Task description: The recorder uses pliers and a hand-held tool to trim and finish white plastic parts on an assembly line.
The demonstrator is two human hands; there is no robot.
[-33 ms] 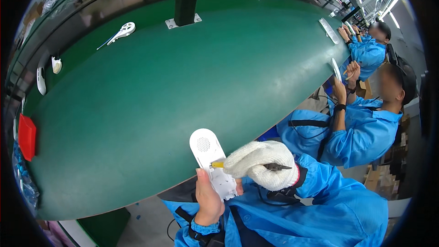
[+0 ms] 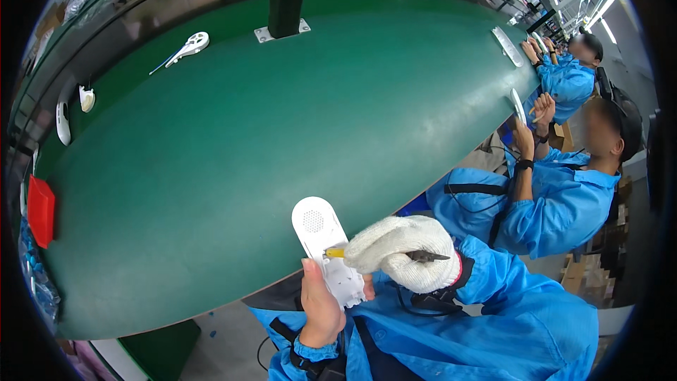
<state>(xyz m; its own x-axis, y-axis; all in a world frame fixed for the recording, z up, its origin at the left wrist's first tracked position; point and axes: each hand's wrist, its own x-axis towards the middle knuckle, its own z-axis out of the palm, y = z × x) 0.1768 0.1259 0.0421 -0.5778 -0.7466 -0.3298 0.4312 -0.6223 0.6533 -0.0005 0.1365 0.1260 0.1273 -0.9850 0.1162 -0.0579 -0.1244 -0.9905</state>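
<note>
My bare left hand (image 2: 322, 308) is closed around the lower part of a white plastic housing (image 2: 311, 220). The housing is long, with a rounded end bearing a round patch of small holes and a hollow, ribbed lower half. A white knitted glove covers my right hand (image 2: 405, 250), its fingers curled shut. From its fingertips a small yellow piece (image 2: 334, 252) reaches into the housing near the middle. A dark pointed tip (image 2: 429, 257) sticks out of the fist on the other side. Whether the two belong to one tool is hidden by the glove.
Under the housing's far end lies the green tabletop (image 2: 233, 190). A red bin (image 2: 41, 212) stands at the left edge. White plastic parts (image 2: 189, 48) lie toward the back, near a dark post (image 2: 288, 0). Close on my right, a person in blue (image 2: 543, 197) handles a white part (image 2: 518, 107).
</note>
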